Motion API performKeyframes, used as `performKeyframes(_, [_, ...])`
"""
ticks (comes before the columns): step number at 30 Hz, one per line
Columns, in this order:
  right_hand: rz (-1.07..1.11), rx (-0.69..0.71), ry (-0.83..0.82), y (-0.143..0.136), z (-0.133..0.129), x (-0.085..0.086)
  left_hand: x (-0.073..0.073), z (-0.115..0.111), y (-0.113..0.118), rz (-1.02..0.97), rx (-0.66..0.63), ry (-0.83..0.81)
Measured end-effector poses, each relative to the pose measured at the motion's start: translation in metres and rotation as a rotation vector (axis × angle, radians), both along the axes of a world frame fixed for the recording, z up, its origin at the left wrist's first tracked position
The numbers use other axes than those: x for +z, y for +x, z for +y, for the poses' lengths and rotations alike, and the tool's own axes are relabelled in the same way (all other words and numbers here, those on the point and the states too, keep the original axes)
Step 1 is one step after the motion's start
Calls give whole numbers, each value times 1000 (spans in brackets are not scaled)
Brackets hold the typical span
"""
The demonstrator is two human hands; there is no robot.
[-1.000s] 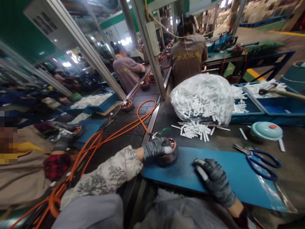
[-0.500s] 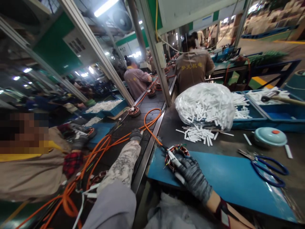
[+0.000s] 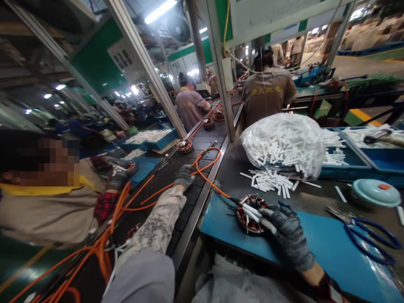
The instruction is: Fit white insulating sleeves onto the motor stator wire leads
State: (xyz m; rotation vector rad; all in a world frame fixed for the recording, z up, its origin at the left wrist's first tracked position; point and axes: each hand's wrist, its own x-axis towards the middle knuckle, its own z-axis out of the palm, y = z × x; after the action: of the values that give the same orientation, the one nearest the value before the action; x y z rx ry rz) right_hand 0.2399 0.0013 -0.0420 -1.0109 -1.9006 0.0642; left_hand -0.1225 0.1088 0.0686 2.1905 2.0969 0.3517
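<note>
My left hand (image 3: 184,177), in a grey glove, reaches over the dark conveyor. Its fingers are curled round an orange cable (image 3: 164,192), though blur softens the detail. On the blue mat (image 3: 217,219) lies a round motor stator (image 3: 243,221) with copper windings, a cable leading into it and white tubes (image 3: 251,209) across its ring. At the stator's right edge, my gloved right hand (image 3: 288,235) has its thumb and a finger on a white tube (image 3: 269,225), while another finger is lifted. The palm side is hidden.
A clear bag of white tubes (image 3: 280,143) stands behind the mat, with loose tubes (image 3: 273,183) before it. Blue-handled scissors (image 3: 368,235) and a light-blue lidded bowl (image 3: 375,192) lie right. A co-worker (image 3: 47,210) sits across the conveyor (image 3: 186,206); a metal post (image 3: 221,75) rises ahead.
My right hand has drawn rightward from over the stator to its edge, one finger lifting. The cable bundle beside my left forearm has shifted left. The whole view has swung slightly left.
</note>
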Motion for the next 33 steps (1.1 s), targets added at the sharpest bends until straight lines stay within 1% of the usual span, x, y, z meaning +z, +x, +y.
performKeyframes(1, [-30,0,2,3,2,-1,-6,-3,9,-31,-79,-38])
performKeyframes(4, [-85,-36,3,7,3,-4,-26,-18,42,-119,-382,-202])
performKeyframes(5, [-89,-49,2,8,2,-5,-30,-24,52,-134,-466,-247])
performKeyframes(6, [-86,-54,-10,8,2,-5,-31,-32,61,-141,-535,-277])
performKeyframes(7, [-78,-49,-29,8,2,-5,-29,-41,68,-143,-587,-289])
performKeyframes(8, [-68,-32,-57,9,2,-4,-23,-50,73,-144,-626,-281])
performKeyframes(9, [-58,-7,-89,9,2,-3,-13,-61,78,-143,-659,-259])
performKeyframes(11, [-44,51,-141,11,6,0,14,-83,86,-113,-716,-178])
performKeyframes(13, [-45,87,-177,14,9,2,41,-102,96,8,-753,-83])
performKeyframes(14, [-47,86,-189,15,11,3,50,-108,101,86,-755,-49])
performKeyframes(15, [-49,71,-192,16,12,5,57,-109,107,148,-739,-25])
performKeyframes(16, [-54,48,-185,17,13,6,59,-105,112,192,-703,-13])
performKeyframes(17, [-63,19,-169,17,13,7,56,-96,115,208,-652,-22])
performKeyframes(18, [-78,-12,-144,17,13,9,50,-84,117,187,-592,-54])
performKeyframes(20, [-130,-53,-100,17,11,13,31,-55,117,100,-487,-161])
performKeyframes(21, [-152,-57,-95,17,10,14,21,-42,115,22,-464,-235])
performKeyframes(22, [-157,-49,-104,18,8,15,11,-33,113,-23,-469,-278])
performKeyframes(23, [-142,-29,-130,20,6,16,3,-28,112,-105,-471,-283])
performKeyframes(24, [-112,12,-172,22,4,15,-3,-27,111,-202,-484,-255])
performKeyframes(26, [-21,130,-289,28,1,13,-9,-34,113,-416,-551,-157])
performKeyframes(27, [23,187,-358,31,1,11,-9,-40,117,-498,-615,-124])
performKeyframes(28, [61,230,-419,33,2,9,-9,-45,123,-531,-695,-118])
performKeyframes(29, [94,257,-469,34,3,7,-9,-49,131,-512,-774,-132])
performKeyframes(30, [121,274,-510,35,6,6,-9,-52,139,-446,-835,-159])
performKeyframes(31, [142,292,-548,34,9,6,-11,-52,148,-348,-861,-186])
performKeyframes(33, [172,354,-624,33,15,9,-16,-49,162,-135,-842,-234])
